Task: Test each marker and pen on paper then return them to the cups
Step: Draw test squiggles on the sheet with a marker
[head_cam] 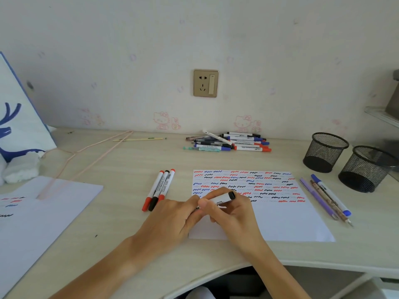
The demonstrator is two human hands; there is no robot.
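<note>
1. Being held over the paper (280, 219) is a black marker (222, 198), gripped by both hands.
2. The right hand (233, 214) is curled round its barrel; the left hand (172, 219) is pinching its near end, probably the cap.
3. Both cups (326, 152) are standing empty at far right, awaiting returns.

Head camera looks down (close) over desk (121, 212).

bare desk (121, 160) left of centre — marker pile (228, 141) behind
</note>
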